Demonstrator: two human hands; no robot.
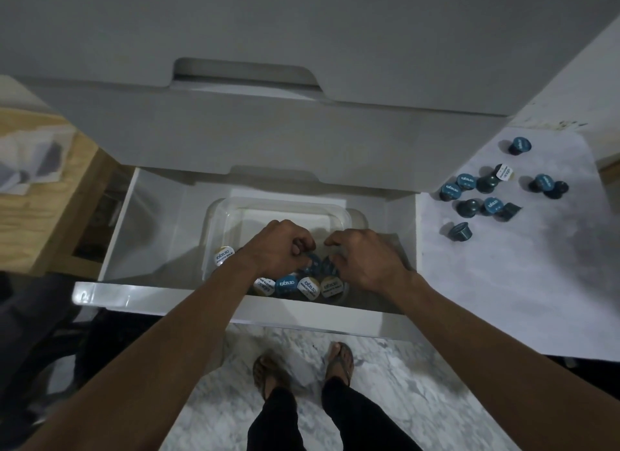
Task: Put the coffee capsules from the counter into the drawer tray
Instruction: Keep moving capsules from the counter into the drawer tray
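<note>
Head view: an open white drawer (385,319) holds a clear tray (221,212) with capsules lining its near edge (287,284). Both hands work there, the left hand (280,249) curled, the right hand (364,257) bent over dark capsules; what either grips, I cannot tell. A dozen capsules (488,195) wait on the right counter (503,283). Loosely dropped capsules could roll outside the tray.

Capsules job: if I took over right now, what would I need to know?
Left hand: fingers curled over the tray, by the blue capsules; whether it holds one is unclear.
Right hand: the same, grip hidden.
Done: a row of capsules sits at the tray's near edge inside the open drawer.
Left: about a dozen loose capsules wait on the counter to the right.
</note>
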